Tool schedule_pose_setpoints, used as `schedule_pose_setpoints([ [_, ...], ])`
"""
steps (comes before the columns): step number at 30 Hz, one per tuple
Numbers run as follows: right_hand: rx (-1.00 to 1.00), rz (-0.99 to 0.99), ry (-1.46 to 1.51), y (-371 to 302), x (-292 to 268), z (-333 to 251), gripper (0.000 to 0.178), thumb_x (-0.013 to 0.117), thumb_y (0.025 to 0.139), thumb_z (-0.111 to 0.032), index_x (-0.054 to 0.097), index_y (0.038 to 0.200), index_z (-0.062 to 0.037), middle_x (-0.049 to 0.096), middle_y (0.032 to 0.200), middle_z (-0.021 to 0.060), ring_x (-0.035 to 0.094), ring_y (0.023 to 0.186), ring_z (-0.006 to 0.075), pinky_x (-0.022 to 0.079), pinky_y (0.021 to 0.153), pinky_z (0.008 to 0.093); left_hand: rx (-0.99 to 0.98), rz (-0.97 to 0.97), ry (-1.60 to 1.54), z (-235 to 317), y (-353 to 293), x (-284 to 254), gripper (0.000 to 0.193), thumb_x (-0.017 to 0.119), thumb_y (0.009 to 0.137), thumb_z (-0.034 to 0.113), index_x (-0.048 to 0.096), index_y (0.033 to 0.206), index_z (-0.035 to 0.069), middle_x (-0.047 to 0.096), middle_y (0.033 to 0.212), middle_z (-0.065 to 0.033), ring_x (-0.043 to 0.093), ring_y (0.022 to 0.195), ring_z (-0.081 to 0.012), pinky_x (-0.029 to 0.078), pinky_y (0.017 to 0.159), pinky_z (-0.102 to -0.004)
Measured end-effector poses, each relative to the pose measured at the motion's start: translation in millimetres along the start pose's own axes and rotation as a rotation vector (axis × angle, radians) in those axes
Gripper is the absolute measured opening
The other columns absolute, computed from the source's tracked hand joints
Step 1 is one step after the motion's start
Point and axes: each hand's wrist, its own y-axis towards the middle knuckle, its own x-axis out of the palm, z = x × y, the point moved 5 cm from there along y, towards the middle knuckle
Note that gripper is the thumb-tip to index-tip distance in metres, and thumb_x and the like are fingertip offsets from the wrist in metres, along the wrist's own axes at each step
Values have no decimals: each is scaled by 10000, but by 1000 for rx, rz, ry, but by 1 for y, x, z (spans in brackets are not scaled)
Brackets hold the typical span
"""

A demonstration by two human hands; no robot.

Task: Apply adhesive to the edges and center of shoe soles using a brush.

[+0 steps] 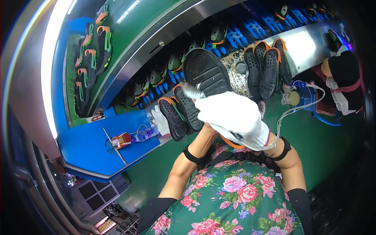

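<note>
Black shoe sole (pixel 206 72), tread side up, is held raised over the worktop (pixel 329 137) in front of the conveyor, while the gloved right hand (pixel 235 117) has its fingers pressed together around a small brush (pixel 192 92) whose bristles touch the sole's near edge. The left hand is hidden behind the right glove and the sole, so I cannot tell how its fingers lie, though it seems to support the sole from beneath. Brushing looks to be in hand; the next move calls for even strokes across the tread, keeping clear of the paired soles (pixel 180 113) just beside.
</note>
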Motion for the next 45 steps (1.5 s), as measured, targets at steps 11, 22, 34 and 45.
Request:
schedule_pose_setpoints([
  [11, -141, -24, -73, -10, -11, -10, 289, 715, 830, -89, 745, 1117, -66, 739, 1113, 114, 716, 964, 280, 569, 825, 359, -275, -105, -2, -4, -2, -14, 1040, 289, 855, 891, 411, 1486, 73, 522, 1427, -139, 541, 1280, -303, 438, 1098, -470],
  [22, 18, -120, 179, -28, 0, 7, 260, 735, 823, -49, 766, 1080, -66, 755, 1104, 106, 720, 1013, 266, 558, 908, 385, -224, -239, -138, 3, 5, -7, 1169, 353, 741, 981, 486, 1385, 15, 629, 1218, -214, 649, 1052, -319, 545, 950, -445],
  [34, 68, -164, 127, -36, -8, 15, 294, 759, 805, -35, 756, 1096, -73, 752, 1123, 105, 722, 973, 261, 562, 864, 378, -174, -125, 43, 33, 15, 29, 1227, 234, 691, 1034, 585, 1214, -19, 673, 940, -194, 670, 873, -345, 558, 814, -485],
  [45, 98, -124, 170, -46, 1, 8, 323, 766, 769, -35, 757, 1091, -64, 750, 1134, 108, 726, 985, 264, 576, 797, 348, -103, -88, -23, 47, 20, 27, 1233, 237, 696, 1028, 543, 1282, -13, 644, 1027, -191, 666, 864, -358, 547, 814, -504],
])
